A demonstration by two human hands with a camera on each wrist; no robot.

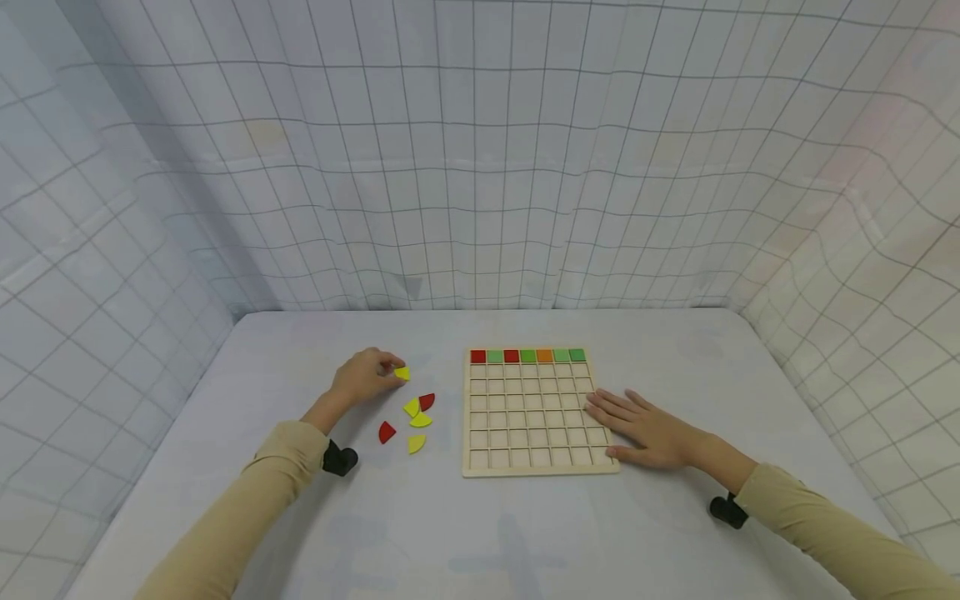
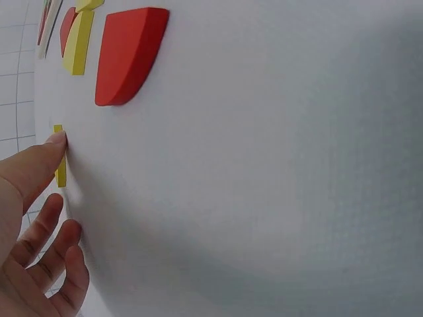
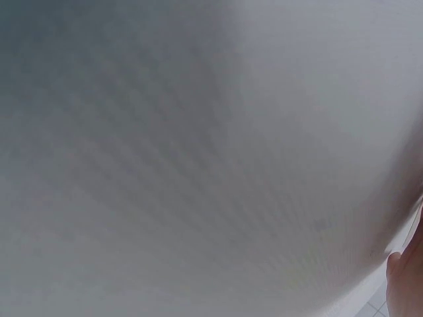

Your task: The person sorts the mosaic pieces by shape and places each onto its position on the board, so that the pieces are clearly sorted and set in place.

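My left hand (image 1: 366,375) pinches a yellow quarter-circle piece (image 1: 402,373) at the left of the table. In the left wrist view the thumb presses one face of this yellow piece (image 2: 61,175), which stands on edge; the finger behind it is mostly hidden, and the other fingers are loosely bent. Beside that hand lie more quarter-circle pieces, among them a red one (image 1: 387,432) and a yellow one (image 1: 417,443). Palm down, my right hand (image 1: 656,433) rests with straight fingers over the right edge of a wooden grid board (image 1: 540,472).
Coloured square tiles (image 1: 512,357), red, green and orange, fill the board's far row. A second red piece (image 1: 427,402) touches or nearly touches a yellow one (image 1: 412,407). White gridded curtains (image 1: 487,192) enclose the white table (image 1: 420,533) at the back and sides.
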